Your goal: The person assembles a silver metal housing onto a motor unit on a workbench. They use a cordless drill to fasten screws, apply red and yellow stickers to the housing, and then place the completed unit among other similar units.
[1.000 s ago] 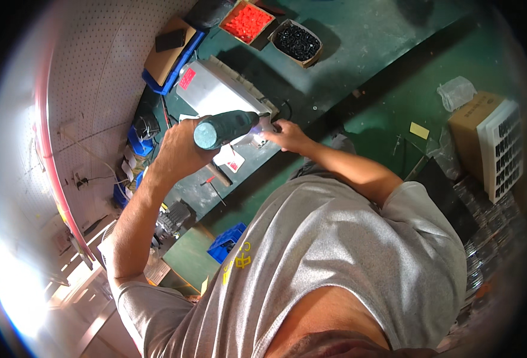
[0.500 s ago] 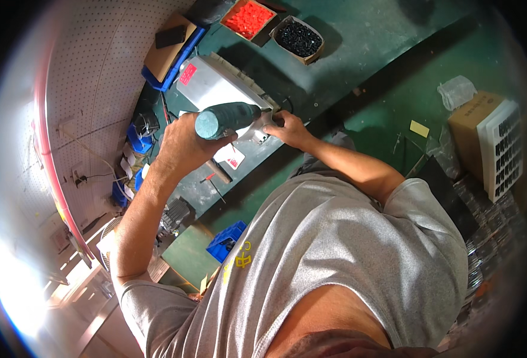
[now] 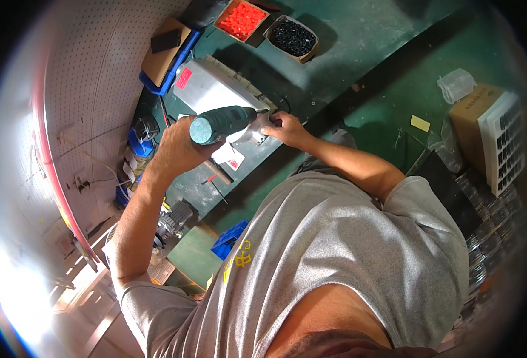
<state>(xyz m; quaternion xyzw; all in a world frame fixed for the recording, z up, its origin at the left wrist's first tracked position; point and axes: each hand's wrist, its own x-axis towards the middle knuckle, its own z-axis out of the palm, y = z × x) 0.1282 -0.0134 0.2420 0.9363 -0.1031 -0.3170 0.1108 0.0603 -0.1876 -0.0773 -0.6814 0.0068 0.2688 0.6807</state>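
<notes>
My left hand (image 3: 180,149) is wrapped around the grip of a teal power screwdriver (image 3: 225,122). Its dark nose points right, toward the end of a long silver metal housing (image 3: 213,86) with a red label. At that end, the thumb and fingers of my right hand (image 3: 287,130) pinch a small silver metal part (image 3: 257,130), just beyond the tool's nose. The driver's tip and the exact contact point are too small to make out. A white card with red print (image 3: 230,156) lies below the tool.
Open boxes of red pieces (image 3: 242,21) and black pieces (image 3: 294,39) stand at the far side of the green bench. A blue tray (image 3: 156,83) holds cardboard and a dark phone-like slab. Carton (image 3: 475,113) and white rack are right; a motor (image 3: 177,218) sits lower left.
The whole view has shifted slightly. Both hands keep their places at the housing's end, and the screwdriver has barely moved against it.
</notes>
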